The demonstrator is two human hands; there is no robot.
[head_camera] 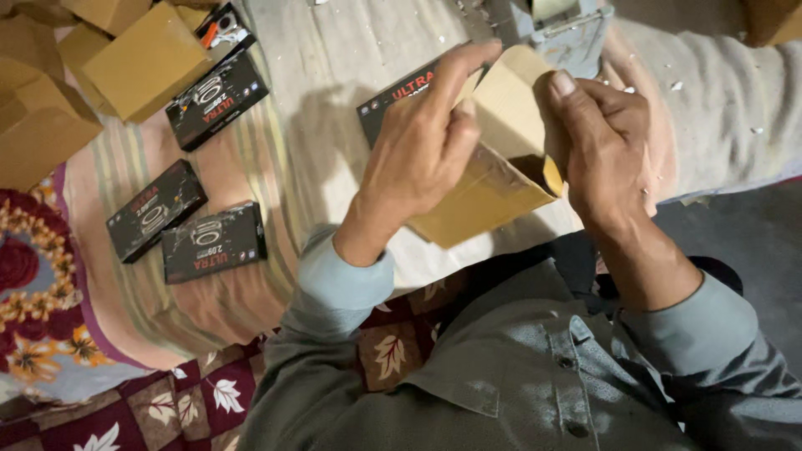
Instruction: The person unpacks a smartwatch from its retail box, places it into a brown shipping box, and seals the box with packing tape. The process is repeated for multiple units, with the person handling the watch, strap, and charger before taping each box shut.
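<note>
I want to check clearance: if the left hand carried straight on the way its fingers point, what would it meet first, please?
Probably the brown cardboard box that the left hand already touches; its fingers point up across the flap toward the black box behind.

I see open cloth between the black boxes at left and the hands. Three black boxes and brown cartons crowd the left side. A grey metal device blocks the far edge. Bare floor lies open at right.
</note>
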